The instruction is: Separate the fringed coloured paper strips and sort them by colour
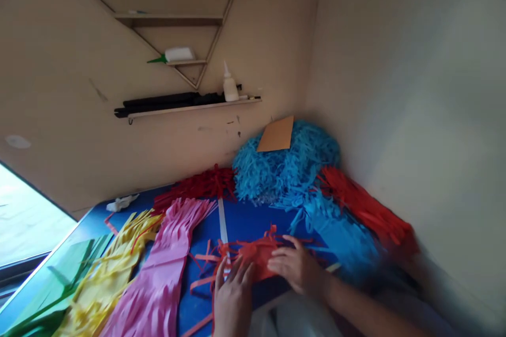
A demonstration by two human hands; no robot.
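Note:
A bunch of red fringed paper strips [253, 254] lies on the blue table [237, 221] near the front edge. My left hand [233, 297] rests flat beside it with fingers stretched out, touching its left edge. My right hand [296, 266] lies on the right side of the red paper, fingers spread over it. Loose red strips [203, 260] trail out to the left of the bunch.
Pink [162, 274], yellow [110, 274] and green [51, 289] fringed sheets lie at the left. A blue shredded heap [284, 168] with a brown card [276, 136] sits in the corner, red fringes [367, 210] along the right wall. A glue bottle [229, 84] stands on a shelf.

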